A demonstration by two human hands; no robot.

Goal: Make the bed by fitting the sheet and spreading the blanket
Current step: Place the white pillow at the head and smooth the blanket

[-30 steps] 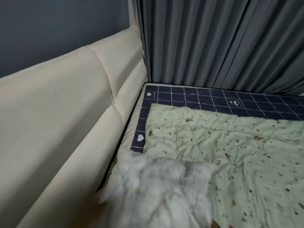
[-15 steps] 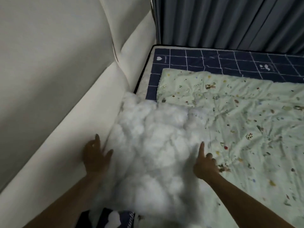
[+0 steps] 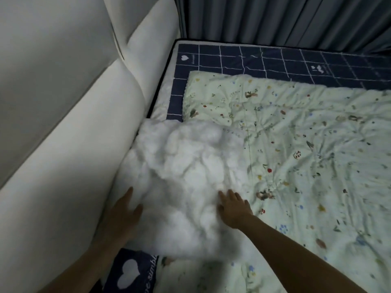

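Observation:
A fluffy white pillow (image 3: pixel 182 178) lies at the head of the bed against the cream headboard. My left hand (image 3: pixel 124 210) rests flat on its left edge, fingers apart. My right hand (image 3: pixel 233 206) lies flat on the pillow's right side, fingers spread. Under the pillow a pale green floral blanket (image 3: pixel 306 157) covers most of the bed, wrinkled. A navy sheet (image 3: pixel 254 60) with a white grid shows along the far edge and the left side of the mattress.
A cream padded headboard (image 3: pixel 63 127) runs along the left. Grey curtains (image 3: pixel 285 20) hang behind the far edge of the bed. A navy pillow with a white heart (image 3: pixel 131 271) lies at the bottom between my arms.
The white pillow has been laid down against the headboard. Both hands went from its edges to lying flat on it, and my view has tilted further down.

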